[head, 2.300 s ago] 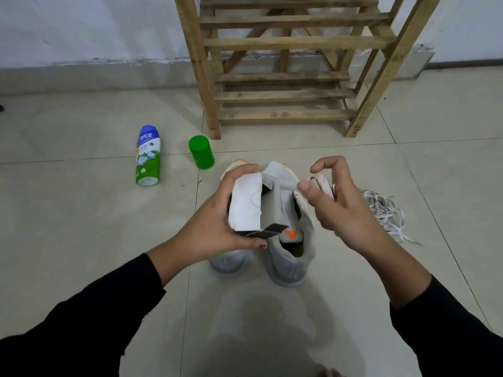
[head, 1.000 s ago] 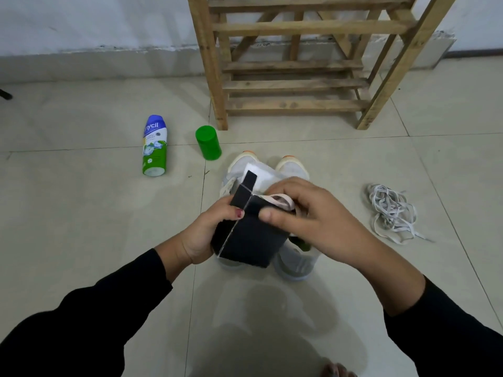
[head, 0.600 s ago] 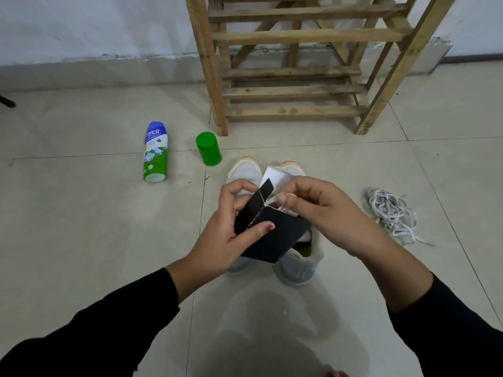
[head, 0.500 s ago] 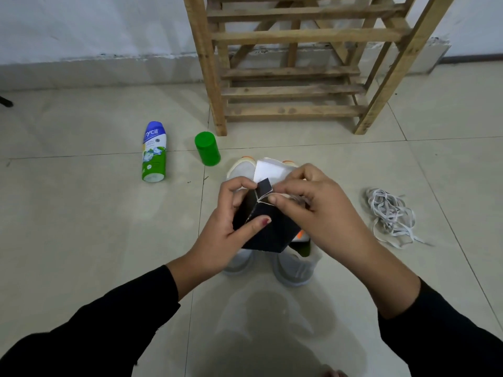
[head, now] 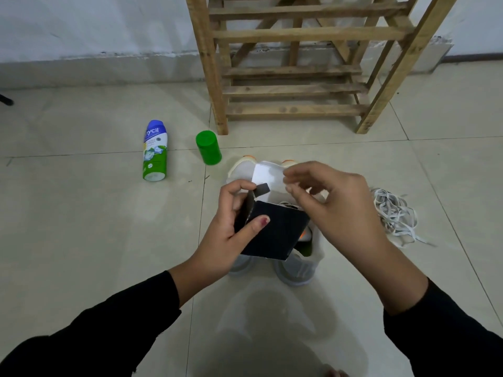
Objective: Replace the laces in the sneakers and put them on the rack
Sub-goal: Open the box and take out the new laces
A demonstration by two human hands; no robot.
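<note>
A left hand [head: 226, 235] grips a small black cardboard box [head: 275, 232], fingers curled round its side, white flap raised. The right hand [head: 334, 202] holds bent fingers at the flap; blur hides whether they pinch anything. Beneath the fingers stand pale grey sneakers [head: 296, 268], mostly hidden. A heap of loose white laces [head: 394, 216] lies right of them; a wooden slatted rack [head: 294, 91], top cut off, stands beyond.

You are down on the floor of a plain domestic room: glossy cream ceramic floor tiles [head: 81, 240] under you, a scuffed white painted wall [head: 95, 23] at twelve o'clock, a slatted wooden shoe rack [head: 294, 89] standing before it, and a blue-and-green household spray can [head: 154, 151] at ten o'clock.
</note>
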